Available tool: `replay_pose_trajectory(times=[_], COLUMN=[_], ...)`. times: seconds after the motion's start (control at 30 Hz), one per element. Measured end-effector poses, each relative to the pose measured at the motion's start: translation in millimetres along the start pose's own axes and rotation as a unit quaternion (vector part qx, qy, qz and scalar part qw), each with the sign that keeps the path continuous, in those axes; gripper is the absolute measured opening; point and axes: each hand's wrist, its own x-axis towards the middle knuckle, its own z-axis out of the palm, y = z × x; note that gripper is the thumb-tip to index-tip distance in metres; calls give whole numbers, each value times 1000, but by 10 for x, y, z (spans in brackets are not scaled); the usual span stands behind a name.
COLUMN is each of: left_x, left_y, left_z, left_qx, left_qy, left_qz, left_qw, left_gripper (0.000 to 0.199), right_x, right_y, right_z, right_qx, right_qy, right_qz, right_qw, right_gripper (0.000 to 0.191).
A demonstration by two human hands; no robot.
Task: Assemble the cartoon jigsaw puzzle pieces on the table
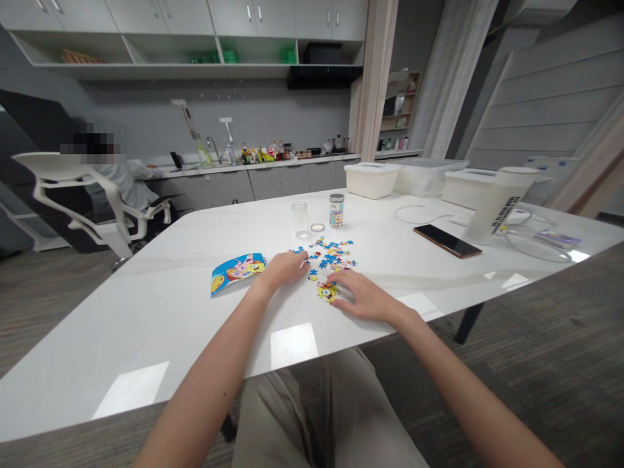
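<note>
Loose jigsaw puzzle pieces (333, 255), mostly blue with some yellow and pink, lie scattered on the white table (170, 273). My left hand (286, 268) is at their left edge, its fingers bent together around a small puzzle piece that they partly hide. Nearer to me lies a small cluster of joined puzzle pieces (325, 292) with a yellow cartoon face. The thumb and fingers of my right hand (361, 296) grip that cluster from its right side. Left of my left hand rests a curved picture sheet (234, 273) with cartoon figures.
Behind the pieces stand a clear jar (301, 221), a metal-rimmed lid (317, 227) and a labelled jar (336, 211). Rightward are a phone (446, 240), a tall cup (500, 205), cables and storage boxes (371, 180). A person (129, 185) sits at the far left.
</note>
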Motion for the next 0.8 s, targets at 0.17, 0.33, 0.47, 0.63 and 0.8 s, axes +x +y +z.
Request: replay_pose_trajectory(times=[0.17, 0.33, 0.47, 0.63, 0.8], left_x=[2, 0, -4, -4, 10], left_y=[-7, -9, -6, -13, -37], left_z=[3, -3, -26, -48, -19], left_qx=[7, 0, -6, -12, -14], left_qy=[5, -1, -9, -24, -15], left_qz=[1, -2, -4, 1, 5], left_qw=[1000, 1000, 1000, 1000, 1000], left_gripper=[35, 36, 35, 33, 34], right_x=[3, 2, -5, -4, -3], right_y=[-4, -10, -8, -7, -12], right_z=[-3, -5, -5, -11, -15], right_qx=[-15, -14, -15, -16, -19], right_qy=[-1, -5, -8, -8, -14], right_qz=[-6, -6, 5, 3, 2], right_qw=[1000, 1000, 1000, 1000, 1000], right_gripper=[24, 29, 32, 33, 33])
